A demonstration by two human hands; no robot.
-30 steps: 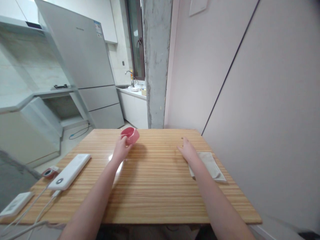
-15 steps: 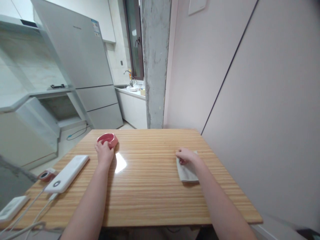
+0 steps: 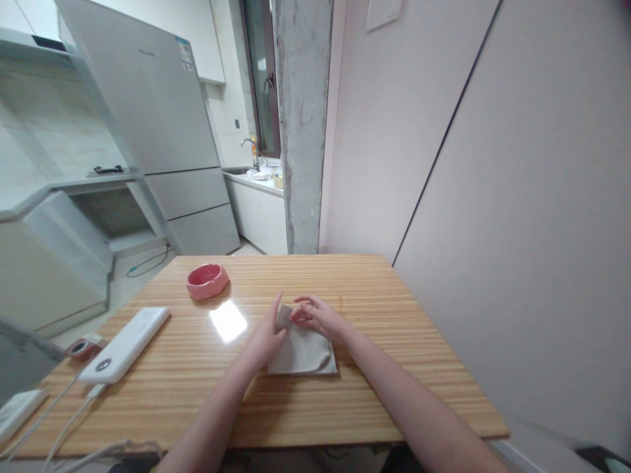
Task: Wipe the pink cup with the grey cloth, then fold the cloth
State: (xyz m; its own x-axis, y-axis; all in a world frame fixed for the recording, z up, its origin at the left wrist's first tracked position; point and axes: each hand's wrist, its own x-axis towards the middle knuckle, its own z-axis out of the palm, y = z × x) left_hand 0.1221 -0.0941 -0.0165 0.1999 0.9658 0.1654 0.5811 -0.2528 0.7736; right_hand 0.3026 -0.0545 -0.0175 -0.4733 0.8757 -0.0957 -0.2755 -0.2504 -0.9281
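Observation:
A folded pale grey cloth (image 3: 300, 355) lies on the wooden table in front of me, its layers showing at the lower right corner. At its left edge is my left hand (image 3: 269, 338), turned on its side with fingers stretched forward and thumb apart; it touches the cloth. Over the cloth's far right part, my right hand (image 3: 320, 318) is loosely bent, its fingers apart and pointing left. Any contact under those fingertips is hard to make out. A pink, angular bowl-like dish (image 3: 208, 282) stands at the far left of the table, away from both hands.
On the left of the table (image 3: 374, 394) lie a white power bank (image 3: 125, 345) with a cable, a reddish roll (image 3: 81, 349) and a white power strip (image 3: 20, 412). Cables run along the near left edge. A wall (image 3: 517, 230) borders the right side.
My left hand has let go of the pink dish and come right and nearer to the cloth. The cloth has moved left to the table's middle, along with my right hand, which has opened.

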